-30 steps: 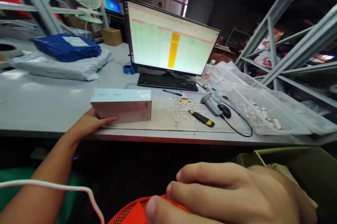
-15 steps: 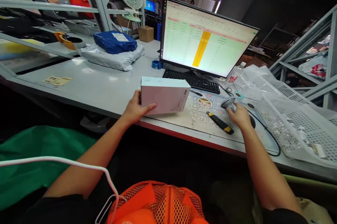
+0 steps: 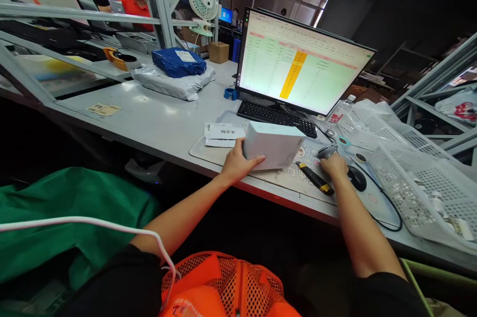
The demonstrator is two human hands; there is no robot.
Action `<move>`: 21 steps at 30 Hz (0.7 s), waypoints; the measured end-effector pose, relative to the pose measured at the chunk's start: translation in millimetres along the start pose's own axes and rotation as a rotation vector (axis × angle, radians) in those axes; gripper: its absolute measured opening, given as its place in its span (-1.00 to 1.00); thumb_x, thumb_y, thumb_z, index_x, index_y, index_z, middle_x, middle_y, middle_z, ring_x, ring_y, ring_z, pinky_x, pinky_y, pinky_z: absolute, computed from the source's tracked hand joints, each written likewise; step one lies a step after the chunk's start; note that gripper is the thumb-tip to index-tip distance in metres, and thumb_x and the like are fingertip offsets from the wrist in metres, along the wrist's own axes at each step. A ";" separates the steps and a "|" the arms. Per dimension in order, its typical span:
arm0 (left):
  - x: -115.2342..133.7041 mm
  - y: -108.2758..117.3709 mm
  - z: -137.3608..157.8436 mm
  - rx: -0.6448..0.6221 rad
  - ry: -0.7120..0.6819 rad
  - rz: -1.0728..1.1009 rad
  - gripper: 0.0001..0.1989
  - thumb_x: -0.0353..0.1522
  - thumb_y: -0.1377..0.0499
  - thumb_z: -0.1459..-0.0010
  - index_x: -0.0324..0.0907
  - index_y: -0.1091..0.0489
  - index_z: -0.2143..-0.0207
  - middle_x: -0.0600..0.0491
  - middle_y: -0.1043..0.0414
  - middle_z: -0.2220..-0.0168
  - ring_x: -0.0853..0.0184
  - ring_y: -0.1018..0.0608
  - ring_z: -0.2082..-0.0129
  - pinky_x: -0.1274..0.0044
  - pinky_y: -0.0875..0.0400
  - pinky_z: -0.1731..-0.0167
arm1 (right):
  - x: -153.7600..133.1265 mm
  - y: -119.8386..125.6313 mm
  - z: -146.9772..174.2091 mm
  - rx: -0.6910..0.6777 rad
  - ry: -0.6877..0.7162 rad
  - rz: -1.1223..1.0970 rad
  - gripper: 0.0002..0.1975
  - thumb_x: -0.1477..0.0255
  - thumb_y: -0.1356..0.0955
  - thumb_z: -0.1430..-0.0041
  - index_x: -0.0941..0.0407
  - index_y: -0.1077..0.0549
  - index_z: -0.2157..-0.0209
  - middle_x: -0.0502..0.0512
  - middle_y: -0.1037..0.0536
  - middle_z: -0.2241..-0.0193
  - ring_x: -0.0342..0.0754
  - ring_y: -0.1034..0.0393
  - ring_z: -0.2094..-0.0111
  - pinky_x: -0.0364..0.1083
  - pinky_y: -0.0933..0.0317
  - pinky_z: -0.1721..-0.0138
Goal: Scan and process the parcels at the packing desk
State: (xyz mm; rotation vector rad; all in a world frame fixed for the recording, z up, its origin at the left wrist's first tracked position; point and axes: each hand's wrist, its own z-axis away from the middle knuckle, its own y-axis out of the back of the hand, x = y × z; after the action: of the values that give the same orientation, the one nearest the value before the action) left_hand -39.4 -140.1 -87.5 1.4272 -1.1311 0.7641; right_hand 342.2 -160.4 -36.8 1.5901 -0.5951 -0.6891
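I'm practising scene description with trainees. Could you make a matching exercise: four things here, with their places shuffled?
1. Pale rectangular box
2. Grey handheld scanner
3. Shiny blue plastic parcel
4. Black-and-yellow utility knife

A. Atop a silver plastic parcel
B. Lying loose on the pale printed mat
C. In the right hand
D. In the left hand

Pairs: 1-D; 2-C; 3-A; 4-B

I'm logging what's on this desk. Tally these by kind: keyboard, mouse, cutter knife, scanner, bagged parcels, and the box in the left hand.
Keyboard: 1
Mouse: 1
Cutter knife: 1
Scanner, in right hand: 1
Blue parcel plus grey parcel, bagged: 2
Box, in left hand: 1
Total: 7
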 end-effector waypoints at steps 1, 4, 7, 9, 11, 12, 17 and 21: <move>-0.9 1.4 -3.3 0.020 0.022 -0.006 -0.22 0.04 -0.45 -0.05 -0.10 -0.26 -0.17 -0.19 -0.58 -0.03 -0.12 -0.62 -0.04 0.11 -0.55 -0.01 | 2.5 5.6 4.9 0.017 0.043 -0.007 -0.39 0.19 -0.46 -0.21 0.31 -0.52 -0.16 0.54 -0.61 -0.04 0.38 -0.53 -0.13 0.14 -0.39 -0.06; -6.2 5.8 -13.6 0.058 0.054 -0.038 -0.22 0.05 -0.45 -0.06 -0.12 -0.27 -0.16 -0.24 -0.57 -0.06 -0.19 -0.61 -0.07 0.06 -0.53 -0.05 | 12.8 28.7 32.2 0.095 0.341 -0.125 -0.57 0.16 -0.44 -0.19 0.17 -0.63 0.04 0.32 -0.69 0.16 0.27 -0.60 0.06 0.08 -0.42 0.06; -10.5 5.6 -20.0 0.049 0.042 -0.057 -0.21 0.06 -0.45 -0.05 -0.13 -0.27 -0.17 -0.27 -0.55 -0.09 -0.22 -0.59 -0.11 0.03 -0.51 -0.08 | 20.5 54.1 69.1 0.113 0.663 -0.314 -0.66 0.14 -0.46 -0.10 0.09 -0.66 0.20 0.17 -0.69 0.32 0.18 -0.59 0.25 0.03 -0.43 0.19; -10.9 2.8 -21.2 0.036 0.031 -0.060 -0.20 0.07 -0.44 -0.06 -0.13 -0.26 -0.18 -0.27 -0.55 -0.10 -0.22 -0.59 -0.11 0.03 -0.51 -0.09 | 20.9 67.0 89.7 0.106 0.756 -0.364 -0.70 0.17 -0.49 -0.06 0.05 -0.66 0.24 0.13 -0.68 0.37 0.16 -0.57 0.32 0.03 -0.43 0.25; -10.1 -0.6 -20.7 0.028 0.027 -0.064 -0.19 0.07 -0.44 -0.06 -0.13 -0.26 -0.19 -0.26 -0.55 -0.08 -0.21 -0.59 -0.10 0.04 -0.51 -0.08 | 19.0 73.6 101.4 0.106 0.771 -0.347 -0.74 0.21 -0.50 -0.04 0.02 -0.65 0.24 0.12 -0.67 0.40 0.15 -0.56 0.35 0.03 -0.43 0.28; -9.7 -2.1 -20.0 0.025 0.026 -0.065 -0.19 0.08 -0.44 -0.06 -0.12 -0.26 -0.19 -0.25 -0.56 -0.07 -0.21 -0.60 -0.09 0.05 -0.52 -0.08 | 18.1 74.1 103.0 0.109 0.764 -0.324 -0.75 0.22 -0.50 -0.04 0.01 -0.64 0.24 0.12 -0.67 0.40 0.16 -0.55 0.35 0.04 -0.43 0.28; -12.2 0.6 -13.8 -0.010 -0.026 -0.041 -0.15 0.07 -0.46 -0.03 -0.09 -0.24 -0.23 -0.18 -0.56 -0.08 -0.13 -0.61 -0.06 0.13 -0.54 -0.03 | 20.7 52.2 71.7 0.187 0.660 -0.154 -0.74 0.21 -0.48 -0.12 0.02 -0.59 0.18 0.16 -0.67 0.32 0.20 -0.56 0.27 0.02 -0.35 0.27; -19.2 14.5 -6.8 -0.028 -0.133 0.029 -0.12 0.07 -0.46 -0.01 -0.05 -0.22 -0.25 -0.11 -0.55 -0.10 -0.05 -0.61 -0.05 0.22 -0.53 0.00 | 26.5 17.8 29.8 0.158 0.535 -0.062 -0.60 0.15 -0.43 -0.24 0.10 -0.58 0.00 0.24 -0.68 0.22 0.24 -0.58 0.14 0.03 -0.35 0.17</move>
State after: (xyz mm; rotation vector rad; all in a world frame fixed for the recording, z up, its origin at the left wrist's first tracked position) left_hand -58.4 -128.3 -98.7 1.4578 -1.2622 0.6791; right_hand 339.0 -202.1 -24.1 1.8521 -0.2073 -0.2408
